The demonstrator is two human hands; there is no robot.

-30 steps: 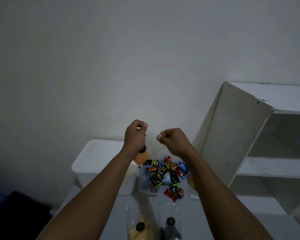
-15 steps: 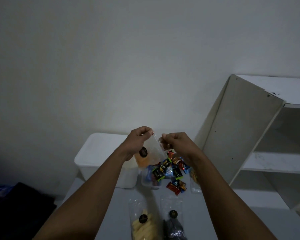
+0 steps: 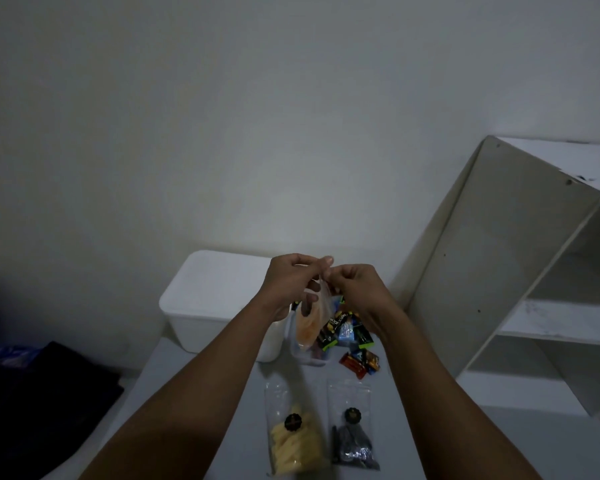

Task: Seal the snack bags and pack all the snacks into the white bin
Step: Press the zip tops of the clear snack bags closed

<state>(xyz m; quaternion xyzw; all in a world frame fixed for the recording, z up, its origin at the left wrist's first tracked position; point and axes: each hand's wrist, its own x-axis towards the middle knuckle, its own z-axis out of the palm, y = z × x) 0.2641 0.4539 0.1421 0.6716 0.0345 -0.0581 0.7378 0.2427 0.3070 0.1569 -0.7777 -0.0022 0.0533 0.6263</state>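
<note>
Grey table (image 3: 201,427), white bin (image 3: 219,303), two snack bags (image 3: 293,434), loose candies (image 3: 359,363)

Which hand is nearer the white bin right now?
Left. The left hand is raised just in front of the white bin, overlapping its right end, pinching the orange snack bag; the right hand sits farther right, above the candies.

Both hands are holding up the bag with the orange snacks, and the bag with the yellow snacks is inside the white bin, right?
Not quite. The head view shows the yellow snack bag lying on the table, not inside the white bin. Both hands, left and right, do hold the orange snack bag.
</note>
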